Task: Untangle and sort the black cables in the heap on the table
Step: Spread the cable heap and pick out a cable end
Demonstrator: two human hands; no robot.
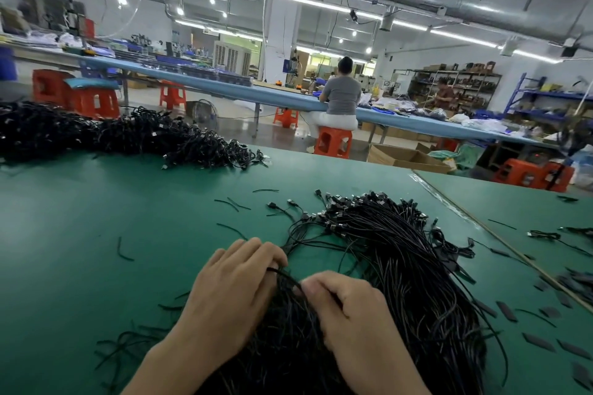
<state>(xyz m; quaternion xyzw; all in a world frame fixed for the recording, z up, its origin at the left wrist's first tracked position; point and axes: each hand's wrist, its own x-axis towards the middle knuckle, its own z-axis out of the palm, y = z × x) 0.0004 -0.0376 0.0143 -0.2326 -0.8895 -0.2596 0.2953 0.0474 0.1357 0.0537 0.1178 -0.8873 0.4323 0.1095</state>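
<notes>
A thick bundle of black cables lies on the green table, its plug ends fanned out at the far end. My left hand rests on the near left side of the bundle, fingers curled round a few cable strands. My right hand sits just beside it, fingers curled and pinching strands of the same bundle. A second, tangled heap of black cables lies at the far left of the table.
Short black twist ties and flat black strips are scattered on the mat. A seam with a thin rod splits the table at right. Beyond are red stools, a long blue bench and a seated person.
</notes>
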